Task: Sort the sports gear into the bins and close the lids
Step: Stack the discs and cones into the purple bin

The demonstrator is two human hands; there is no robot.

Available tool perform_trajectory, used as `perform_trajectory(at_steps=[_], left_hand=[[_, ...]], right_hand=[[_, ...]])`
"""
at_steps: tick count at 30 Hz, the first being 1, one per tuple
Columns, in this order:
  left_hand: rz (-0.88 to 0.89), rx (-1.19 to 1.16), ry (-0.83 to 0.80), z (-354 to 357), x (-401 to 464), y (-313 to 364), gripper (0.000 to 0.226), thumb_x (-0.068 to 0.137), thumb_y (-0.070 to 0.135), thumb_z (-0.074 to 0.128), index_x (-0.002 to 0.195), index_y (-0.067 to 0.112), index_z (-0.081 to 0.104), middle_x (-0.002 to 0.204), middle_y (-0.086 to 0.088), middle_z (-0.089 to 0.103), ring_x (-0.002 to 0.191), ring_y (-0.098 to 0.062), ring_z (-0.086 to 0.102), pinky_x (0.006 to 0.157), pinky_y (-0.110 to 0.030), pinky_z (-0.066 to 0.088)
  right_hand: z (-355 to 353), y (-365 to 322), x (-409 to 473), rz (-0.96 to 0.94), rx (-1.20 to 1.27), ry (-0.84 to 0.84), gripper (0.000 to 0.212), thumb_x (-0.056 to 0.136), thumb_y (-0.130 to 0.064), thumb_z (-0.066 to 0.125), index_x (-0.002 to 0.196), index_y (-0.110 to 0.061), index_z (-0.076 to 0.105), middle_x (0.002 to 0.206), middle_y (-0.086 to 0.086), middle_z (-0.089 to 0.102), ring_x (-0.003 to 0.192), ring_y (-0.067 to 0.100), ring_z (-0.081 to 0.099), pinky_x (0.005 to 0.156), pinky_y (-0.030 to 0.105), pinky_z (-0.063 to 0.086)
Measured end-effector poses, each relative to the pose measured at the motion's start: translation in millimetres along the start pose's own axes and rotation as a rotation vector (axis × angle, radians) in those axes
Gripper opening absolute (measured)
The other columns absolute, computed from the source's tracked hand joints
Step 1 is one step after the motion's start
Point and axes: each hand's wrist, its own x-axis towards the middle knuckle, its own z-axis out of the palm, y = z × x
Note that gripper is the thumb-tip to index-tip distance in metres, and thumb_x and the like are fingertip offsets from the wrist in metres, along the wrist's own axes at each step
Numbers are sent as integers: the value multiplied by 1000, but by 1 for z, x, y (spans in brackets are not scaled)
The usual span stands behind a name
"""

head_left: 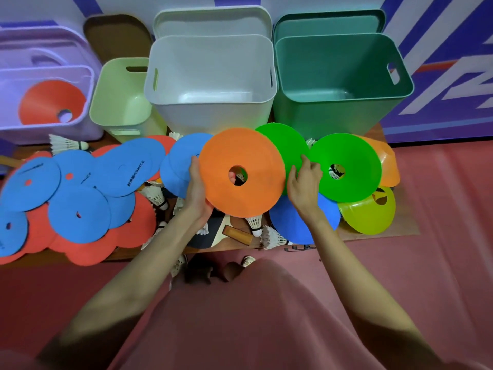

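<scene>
While the left hand grips the near-left rim of the orange plastic disc cone, holding it tilted up above the clutter on the desk, the right hand curls its fingers over the edge of the bright green plastic disc cone just behind that hand. Thumb of the right hand lies on the green rim; I judge a pinch forming, not yet a lift.

Beyond both hands stand the open bins: white plastic bin straight ahead, dark green plastic bin ahead-right, pale green small bin ahead-left, lilac plastic bin far left with one red cone inside.

Note for the step: keep the orange cone level and clear of the second green cone, right of the right hand. Peel the green one off by its rim only; shuttlecocks under both hands may snag. Stack like colours before dropping. Lids remain off, propped behind.
</scene>
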Motion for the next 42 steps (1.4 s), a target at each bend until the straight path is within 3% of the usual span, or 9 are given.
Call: perform_trajectory(at_steps=[6, 11, 17, 19, 22, 26, 36, 38, 42], left_hand=[[33, -23, 41, -2, 4, 4, 69, 94, 67, 23, 136, 20, 51, 126, -15, 62, 116, -28, 60, 96, -46, 51], [31, -8, 42, 1, 5, 7, 69, 94, 68, 23, 134, 20, 52, 123, -14, 64, 112, -27, 63, 80, -38, 56], [53, -4, 43, 2, 6, 10, 65, 94, 68, 21, 124, 25, 59, 117, -13, 68, 93, -25, 69, 73, -41, 56], [59, -1, 51, 2, 6, 11, 63, 95, 67, 19, 120, 26, 60, 115, -13, 69, 89, -25, 71, 74, -42, 53], [69, -44, 76, 2, 4, 14, 61, 96, 64, 21, 124, 24, 59, 119, -11, 67, 104, -26, 66, 85, -45, 55], [102, -88, 116, 0, -1, 22, 57, 99, 58, 21, 115, 22, 62, 110, -11, 70, 99, -25, 67, 81, -40, 57], [165, -88, 201, -32, -7, 33, 65, 94, 66, 27, 122, 19, 63, 110, -15, 70, 98, -27, 68, 92, -50, 52], [138, -66, 189, -35, -9, 34, 65, 92, 67, 27, 126, 23, 61, 115, -12, 69, 104, -27, 66, 93, -51, 52], [96, -90, 109, -31, -20, 39, 61, 97, 61, 29, 121, 15, 62, 103, -16, 71, 83, -23, 68, 77, -38, 58]], right_hand=[[5, 5, 31, 96, -236, 56, 55, 95, -22, 48, 141, 1, 31, 133, 25, 41, 119, 40, 38, 100, 40, 27], [7, 0, 61, 66, -340, 1, 59, 94, -25, 51, 143, -1, 28, 139, 19, 42, 121, 37, 38, 97, 43, 31], [16, 1, 76, 120, -337, -42, 26, 93, -13, 48, 115, 0, 49, 125, 21, 54, 116, 36, 39, 93, 41, 29], [15, 0, 77, 116, -303, 2, 20, 90, -3, 47, 110, 0, 50, 119, 22, 56, 113, 36, 41, 90, 41, 29], [5, -4, 75, 70, -209, 66, 16, 91, -2, 45, 107, -2, 47, 105, 22, 61, 103, 37, 50, 85, 41, 33], [-14, -6, 63, 7, -28, 139, 17, 97, -10, 40, 111, -1, 42, 95, 21, 62, 81, 37, 57, 62, 35, 32], [-52, -14, 20, 111, 306, 544, 25, 99, -7, 38, 120, 6, 44, 90, 14, 56, 75, 17, 45, 62, 23, 27], [-57, -22, 12, 129, 406, 522, 27, 98, -5, 41, 120, 11, 43, 95, 8, 49, 84, 14, 44, 68, 22, 31], [-48, -40, -7, 99, 490, 296, 26, 96, -4, 46, 118, 10, 46, 104, 7, 45, 96, 13, 41, 71, 3, 32]])
